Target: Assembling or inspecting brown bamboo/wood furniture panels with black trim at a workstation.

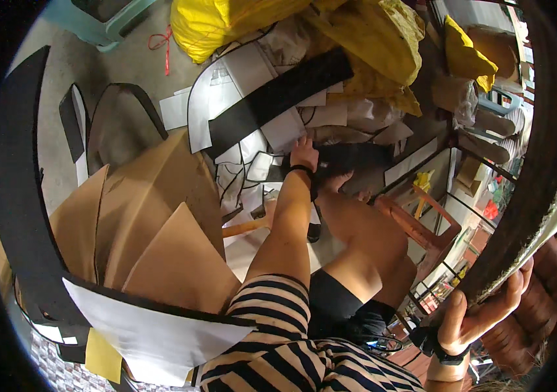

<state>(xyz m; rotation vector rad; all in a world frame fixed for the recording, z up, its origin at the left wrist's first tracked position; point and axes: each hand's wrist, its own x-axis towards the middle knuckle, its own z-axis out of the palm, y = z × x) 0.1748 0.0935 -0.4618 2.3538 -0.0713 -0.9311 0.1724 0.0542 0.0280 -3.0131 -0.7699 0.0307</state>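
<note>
My left hand (304, 155) reaches down into a pile of black and white pieces, fingers slightly apart, fingertips on the lower end of a pale grey strip (282, 127). Just beyond it, a long black strip (278, 98) lies slanting across white sheets. Raised close to the camera at the right, my right hand (484, 313) grips the lower edge of a large curved dark piece (520, 189) with a pale, rough edge. Its thumb and fingers are set apart along that edge. The upper part of this piece runs out of view.
At the left stands an open cardboard box (154, 202), with a curved black strip (20, 163) and a white-faced black piece (154, 333) around it. Yellow sacks (239, 26) lie at the back. A wooden stool (422, 222) stands beyond my bare knees. A pale green stool (99, 29) is far left.
</note>
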